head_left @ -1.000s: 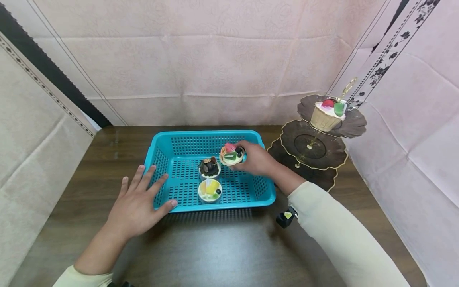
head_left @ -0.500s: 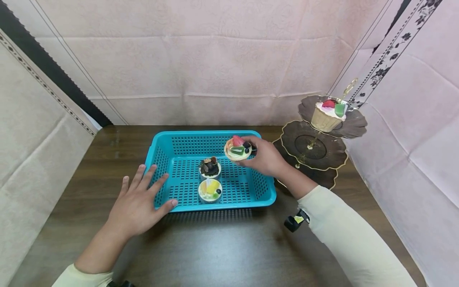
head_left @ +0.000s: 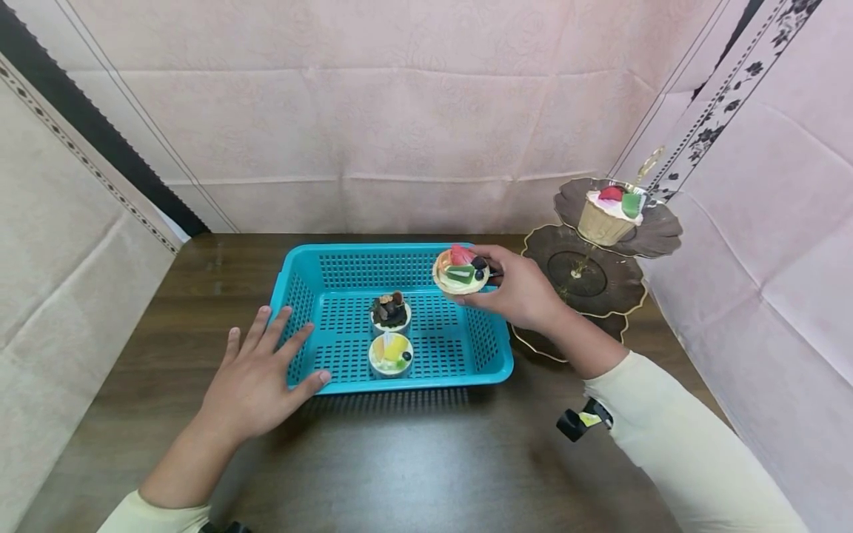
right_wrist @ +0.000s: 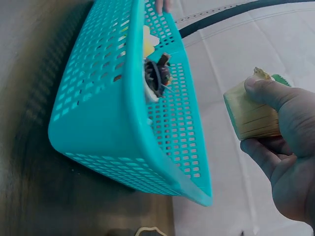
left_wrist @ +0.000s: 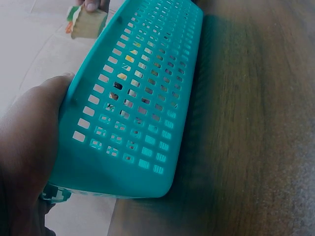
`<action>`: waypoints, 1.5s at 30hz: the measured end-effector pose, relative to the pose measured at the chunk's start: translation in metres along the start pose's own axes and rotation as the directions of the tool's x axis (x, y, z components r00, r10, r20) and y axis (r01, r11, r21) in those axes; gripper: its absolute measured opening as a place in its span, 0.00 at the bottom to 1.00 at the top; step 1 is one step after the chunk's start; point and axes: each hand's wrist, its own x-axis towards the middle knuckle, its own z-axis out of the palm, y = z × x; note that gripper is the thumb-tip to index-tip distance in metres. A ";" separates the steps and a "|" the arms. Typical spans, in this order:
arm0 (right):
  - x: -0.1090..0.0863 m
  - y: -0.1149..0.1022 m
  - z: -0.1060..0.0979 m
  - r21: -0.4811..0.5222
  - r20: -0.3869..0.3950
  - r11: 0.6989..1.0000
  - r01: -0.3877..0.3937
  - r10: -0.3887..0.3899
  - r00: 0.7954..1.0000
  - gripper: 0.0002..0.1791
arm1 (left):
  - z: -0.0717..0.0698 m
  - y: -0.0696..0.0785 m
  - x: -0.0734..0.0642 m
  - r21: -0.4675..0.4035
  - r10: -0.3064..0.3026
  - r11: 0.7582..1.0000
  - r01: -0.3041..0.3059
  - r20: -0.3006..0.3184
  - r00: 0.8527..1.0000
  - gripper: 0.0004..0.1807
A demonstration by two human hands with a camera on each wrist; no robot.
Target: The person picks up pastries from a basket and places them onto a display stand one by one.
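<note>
My right hand (head_left: 523, 287) grips a fruit-topped cupcake (head_left: 460, 271) by its side, above the right end of a turquoise basket (head_left: 400, 386). In the right wrist view the cupcake's pale wrapper (right_wrist: 253, 113) shows between thumb and fingers, higher than the basket rim. My left hand (head_left: 256, 385) lies with spread fingers at the basket's left end, thumb over the near rim. Inside the basket stand a chocolate-topped cupcake (head_left: 389, 312) and, nearer me, a cupcake with yellow fruit (head_left: 390, 354).
A dark three-tier stand (head_left: 566, 277) with gold scalloped edges is at the right. Its top tier bears a cupcake (head_left: 608, 216) with red and green topping. The wooden table (head_left: 400, 466) is bounded by hung pale cloth (head_left: 413, 133) at the back and sides.
My right hand has lifted the fruit-topped cupcake up and to the right, from over the basket's middle towards its right end. The left hand stays put.
</note>
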 end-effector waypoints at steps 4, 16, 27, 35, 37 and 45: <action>-0.008 -0.002 -0.013 0.019 -0.013 1.000 0.013 -0.013 1.000 0.45 | 0.000 0.000 0.000 0.004 0.008 1.000 -0.007 -0.008 1.000 0.52; -0.027 -0.004 -0.051 -0.004 -0.081 1.000 0.008 -0.008 0.997 0.44 | 0.000 0.000 0.000 0.009 0.000 1.000 0.000 -0.003 1.000 0.53; -0.045 -0.015 -0.076 0.022 -0.106 0.999 -0.034 0.037 0.994 0.45 | 0.000 0.000 0.000 -0.001 0.004 1.000 -0.004 -0.008 1.000 0.52; -0.053 -0.020 -0.094 0.055 -0.163 0.998 -0.034 0.043 0.986 0.44 | -0.001 0.000 0.000 0.005 0.005 1.000 -0.005 -0.009 1.000 0.53; -0.053 -0.021 -0.098 0.060 -0.175 0.998 -0.019 0.029 0.984 0.43 | -0.001 0.000 0.000 0.006 0.008 1.000 -0.008 -0.014 1.000 0.52; -0.058 -0.025 -0.116 0.084 -0.205 0.995 -0.049 0.065 0.977 0.41 | -0.001 0.000 0.000 0.007 0.005 1.000 -0.005 -0.014 1.000 0.52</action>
